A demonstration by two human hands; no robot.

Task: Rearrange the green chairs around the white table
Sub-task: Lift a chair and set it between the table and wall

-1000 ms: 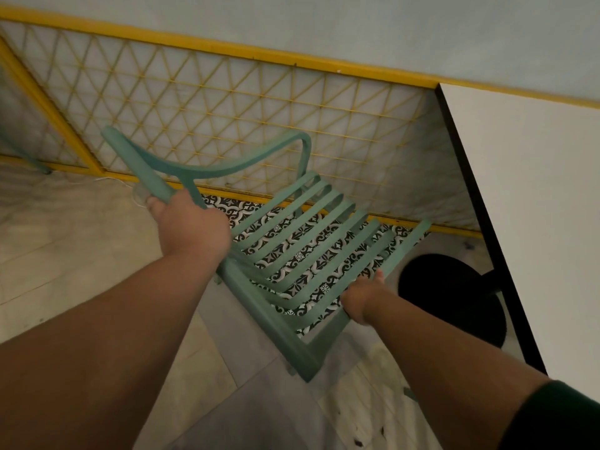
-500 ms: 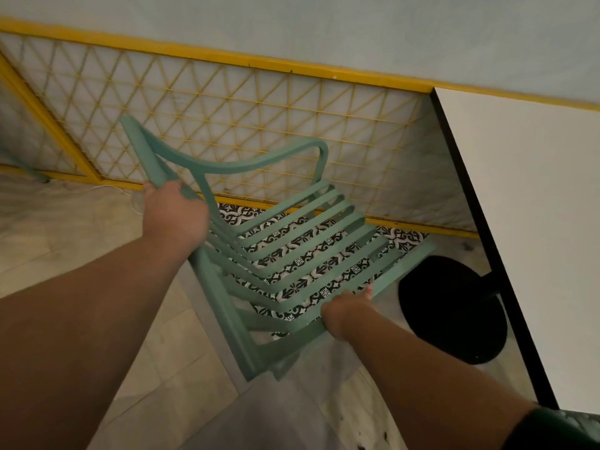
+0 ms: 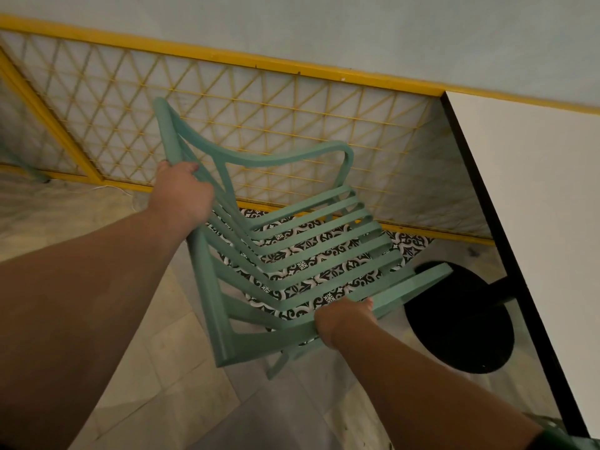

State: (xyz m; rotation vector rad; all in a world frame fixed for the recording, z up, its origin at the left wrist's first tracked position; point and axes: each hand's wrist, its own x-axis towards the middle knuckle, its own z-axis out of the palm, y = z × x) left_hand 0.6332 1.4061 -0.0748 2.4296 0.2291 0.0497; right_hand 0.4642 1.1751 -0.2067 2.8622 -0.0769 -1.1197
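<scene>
A green slatted chair (image 3: 311,245) with armrests fills the middle of the head view, tilted, its seat front pointing right toward the white table (image 3: 545,228). My left hand (image 3: 181,193) grips the top of the chair's backrest at the left. My right hand (image 3: 344,319) grips the near side rail of the seat, fingers curled under it. The chair's seat front nearly reaches the table's black round base (image 3: 461,323). One chair leg shows below the seat.
A yellow lattice railing (image 3: 259,102) runs along the wall behind the chair. Patterned black-and-white tiles (image 3: 305,245) show through the seat slats; pale marble floor (image 3: 181,362) lies to the left and near me. Another green chair's leg (image 3: 22,164) shows at far left.
Both hands have kept their hold and the chair has swung right and closer to the table, its backrest now more upright and its seat front near the black base.
</scene>
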